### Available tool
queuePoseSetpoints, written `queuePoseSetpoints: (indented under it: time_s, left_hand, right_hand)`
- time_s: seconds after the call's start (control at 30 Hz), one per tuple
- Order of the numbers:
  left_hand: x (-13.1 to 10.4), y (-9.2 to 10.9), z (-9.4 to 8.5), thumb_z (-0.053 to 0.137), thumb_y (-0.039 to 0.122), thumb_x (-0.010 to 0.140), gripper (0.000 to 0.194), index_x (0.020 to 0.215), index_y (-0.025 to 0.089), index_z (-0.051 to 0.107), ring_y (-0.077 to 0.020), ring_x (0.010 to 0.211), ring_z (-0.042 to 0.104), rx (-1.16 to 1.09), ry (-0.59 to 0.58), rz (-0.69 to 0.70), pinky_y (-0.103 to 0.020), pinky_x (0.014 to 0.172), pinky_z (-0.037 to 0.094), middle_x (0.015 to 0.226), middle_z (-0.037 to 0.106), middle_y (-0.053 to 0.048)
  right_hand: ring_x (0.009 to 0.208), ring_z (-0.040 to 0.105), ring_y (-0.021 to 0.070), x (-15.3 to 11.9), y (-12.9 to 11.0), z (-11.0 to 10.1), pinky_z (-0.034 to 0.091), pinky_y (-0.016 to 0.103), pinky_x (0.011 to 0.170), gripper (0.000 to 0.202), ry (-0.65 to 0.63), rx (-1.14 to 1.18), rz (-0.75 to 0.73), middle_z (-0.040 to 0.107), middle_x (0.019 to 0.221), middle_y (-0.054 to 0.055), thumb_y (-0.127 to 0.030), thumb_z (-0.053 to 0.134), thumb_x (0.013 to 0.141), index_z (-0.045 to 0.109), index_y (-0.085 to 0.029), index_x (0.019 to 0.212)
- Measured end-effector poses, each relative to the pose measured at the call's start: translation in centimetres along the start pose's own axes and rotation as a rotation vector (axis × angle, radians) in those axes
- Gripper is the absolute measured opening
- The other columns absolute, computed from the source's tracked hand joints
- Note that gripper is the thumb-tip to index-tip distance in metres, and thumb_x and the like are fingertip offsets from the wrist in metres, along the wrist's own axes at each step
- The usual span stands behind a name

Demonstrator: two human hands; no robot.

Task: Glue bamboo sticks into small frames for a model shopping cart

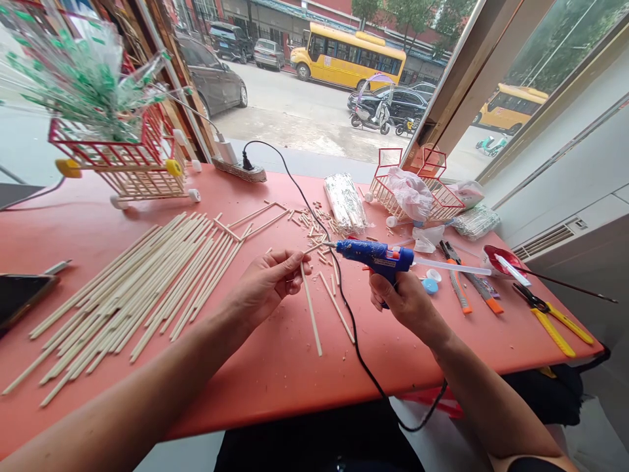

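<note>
My right hand (400, 298) is wrapped round the handle of a blue glue gun (376, 257), with a clear glue stick (452, 265) poking out of its back. The nozzle points left, at or very near the tip of a short wooden stick piece. My left hand (272, 278) pinches wooden sticks (310, 308): a long one slants down toward the table and a short one reaches toward the nozzle. Whether these two are joined is hidden by my fingers. Just right of them a loose stick (337, 308) lies beside the gun's black cord (351, 314).
Many wooden sticks (132, 288) lie in rows at left, near a stick frame (255, 223). Cut pieces (319, 219) and a wrapped bundle (344, 203) lie behind. Miniature carts (118, 154) stand left and right. Pliers (457, 282), yellow-handled cutters (550, 318) and a power strip (240, 170) share the table.
</note>
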State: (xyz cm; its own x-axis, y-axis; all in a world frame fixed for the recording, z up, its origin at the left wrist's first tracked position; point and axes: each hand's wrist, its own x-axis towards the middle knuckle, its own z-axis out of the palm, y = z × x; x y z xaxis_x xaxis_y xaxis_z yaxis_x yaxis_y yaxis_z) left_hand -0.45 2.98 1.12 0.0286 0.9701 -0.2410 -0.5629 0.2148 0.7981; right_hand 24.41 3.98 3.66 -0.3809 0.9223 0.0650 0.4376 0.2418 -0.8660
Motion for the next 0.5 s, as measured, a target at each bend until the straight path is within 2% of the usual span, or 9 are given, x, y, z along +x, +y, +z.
queuePoseSetpoints:
  time_s: [0.5]
  left_hand:
    - [0.12,-0.07,-0.28,0.104,0.037,0.049,0.046,0.074,0.009,0.078,-0.0045,0.047,0.052,-0.015,-0.015,0.013,-0.014,0.043,0.040,0.064,0.070,-0.004]
  right_hand:
    - [0.048,0.049,0.0112,-0.17,0.02,0.11,0.041,0.027,0.049,0.061,-0.010,0.034,0.018,0.052,0.054,-0.003,-0.081,0.052,0.089,0.054,-0.020,0.077]
